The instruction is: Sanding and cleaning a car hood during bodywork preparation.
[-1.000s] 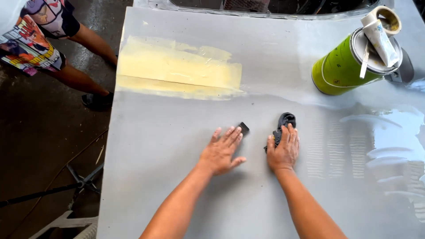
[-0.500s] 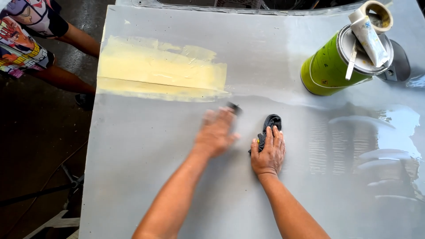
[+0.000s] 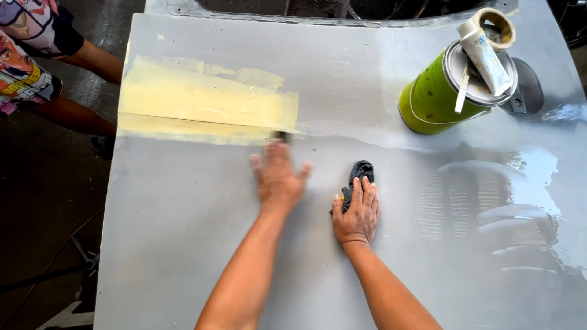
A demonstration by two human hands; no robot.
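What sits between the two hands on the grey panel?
Head view: nothing. Only bare grey panel lies between the left hand and the right hand, which rests on a dark cloth.

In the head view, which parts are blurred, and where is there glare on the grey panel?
Head view: the left hand is smeared by motion blur; the right hand on the dark cloth is sharp; glare and striped reflections lie on the grey panel at right, below the green can.
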